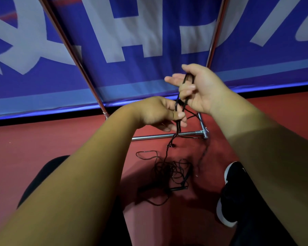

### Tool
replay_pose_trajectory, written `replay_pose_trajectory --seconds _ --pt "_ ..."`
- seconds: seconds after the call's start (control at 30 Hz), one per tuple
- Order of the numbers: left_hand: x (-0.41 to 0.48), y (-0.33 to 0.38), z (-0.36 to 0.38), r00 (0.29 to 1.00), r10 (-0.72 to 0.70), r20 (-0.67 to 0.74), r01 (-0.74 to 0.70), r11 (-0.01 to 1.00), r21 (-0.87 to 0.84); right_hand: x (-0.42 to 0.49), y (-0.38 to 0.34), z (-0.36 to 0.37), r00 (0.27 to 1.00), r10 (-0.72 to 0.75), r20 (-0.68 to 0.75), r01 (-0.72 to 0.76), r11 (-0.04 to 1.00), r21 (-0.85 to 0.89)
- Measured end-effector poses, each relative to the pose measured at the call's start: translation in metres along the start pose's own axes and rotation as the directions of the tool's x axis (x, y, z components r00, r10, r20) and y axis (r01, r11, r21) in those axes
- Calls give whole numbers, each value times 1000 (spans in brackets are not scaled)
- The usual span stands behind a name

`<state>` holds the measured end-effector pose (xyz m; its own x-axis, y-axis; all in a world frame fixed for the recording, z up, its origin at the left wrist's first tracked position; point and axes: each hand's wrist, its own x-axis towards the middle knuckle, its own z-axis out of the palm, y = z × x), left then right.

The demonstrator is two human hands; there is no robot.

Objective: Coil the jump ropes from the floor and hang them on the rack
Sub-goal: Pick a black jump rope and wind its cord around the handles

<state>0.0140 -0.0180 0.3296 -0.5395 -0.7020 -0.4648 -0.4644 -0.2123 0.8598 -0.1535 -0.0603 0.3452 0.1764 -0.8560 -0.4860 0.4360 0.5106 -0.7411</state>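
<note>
Black rope (176,105) runs between both hands: the right hand (201,89) curls fingers and thumb round a few loops, and the left hand (156,112) pinches the strands below. Most of it lies in a tangle (171,172) on the floor (60,139) by the rack (167,136). Pulling could tighten knots or snag the bar.

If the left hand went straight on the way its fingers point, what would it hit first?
Probably the right hand: the left hand pinches the rope with its fingertips aimed at that hand's heel, though depth is unclear.

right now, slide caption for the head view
Left hand and right hand hold a looped black jump rope above the floor tangle
</note>
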Motion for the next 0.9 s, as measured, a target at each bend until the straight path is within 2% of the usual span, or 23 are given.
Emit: replay_pose_trajectory --seconds 0.1,0.17,0.23,0.33,0.4,0.5,0.6,0.67,0.73,0.77,0.83,0.9 --pt "-3 6 -7 997 15 -81 -19 998 -61 12 2 -8 987 -23 -162 12 997 -70" --pt "-5 10 -9 991 26 -133 -44 990 -132 14 8 -14 978 -20 -210 -24 978 -207" --pt "-7 15 -11 978 48 -201 -95 969 -230 10 14 -16 982 30 -185 -96 926 -364" --pt "-8 20 -20 942 22 -336 -174 886 -430 4 24 -11 989 145 -41 -145 842 -520" --pt "-8 21 -29 915 -30 -403 -228 785 -576 3 32 -7 969 243 47 -160 757 -634" --pt "-8 19 -43 855 -104 -508 -373 558 -741 -1 44 -7 925 358 129 -136 628 -766" --pt "-10 13 -55 792 -151 -591 -518 346 -782 -4 51 -9 899 396 189 -70 555 -829" --pt "-9 7 -61 760 -180 -624 -571 272 -774 -4 56 -12 911 349 220 -3 538 -843" --pt "-7 3 -66 740 -212 -638 -583 271 -766 -4 59 -11 920 292 262 88 499 -862" --pt "-5 2 -67 743 -225 -631 -563 301 -770 -5 59 -10 924 271 272 106 501 -859" --pt "-5 2 -68 782 -237 -577 -463 399 -792 -6 56 -6 937 226 267 93 574 -813" --pt "-5 2 -64 829 -259 -496 -299 544 -784 -8 49 0 952 154 263 95 668 -738"
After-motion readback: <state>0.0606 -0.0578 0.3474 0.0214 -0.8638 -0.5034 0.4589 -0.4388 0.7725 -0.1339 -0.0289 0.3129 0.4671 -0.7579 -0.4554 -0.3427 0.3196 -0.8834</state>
